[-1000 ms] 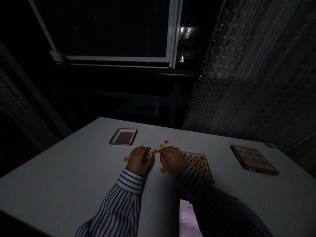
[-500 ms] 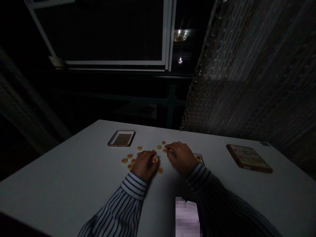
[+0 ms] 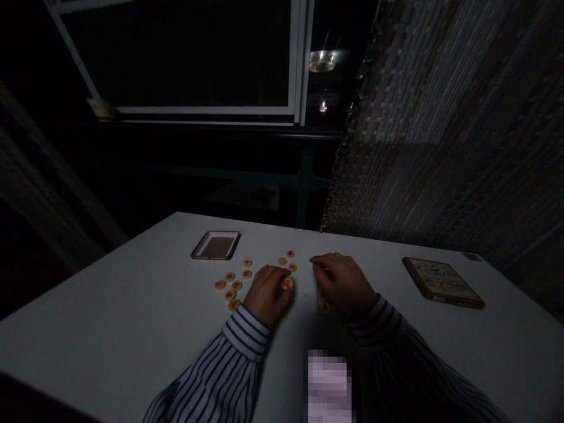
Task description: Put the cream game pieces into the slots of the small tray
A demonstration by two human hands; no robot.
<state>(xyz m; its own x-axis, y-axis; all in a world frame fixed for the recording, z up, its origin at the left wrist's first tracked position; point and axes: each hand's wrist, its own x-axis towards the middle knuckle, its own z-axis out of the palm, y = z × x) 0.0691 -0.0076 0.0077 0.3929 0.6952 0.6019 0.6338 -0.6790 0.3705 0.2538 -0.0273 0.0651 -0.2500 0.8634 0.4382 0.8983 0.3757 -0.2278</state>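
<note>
Fingers (image 3: 277,272) of my remote left hand (image 3: 265,294) are pinching a red-marked disc (image 3: 287,284) by its rim over the worktop (image 3: 132,329), seemingly leaving its face readable; my right hand's (image 3: 346,286) hold I am not discerning.

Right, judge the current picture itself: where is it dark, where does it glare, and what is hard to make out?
Head view, top: the window is nearly black, a bright light glaring beside its frame; head view, middle: the table looks dim grey, darker below the right hand, the discs too small to read; head view, bottom: a pixelated patch hides detail.
</note>
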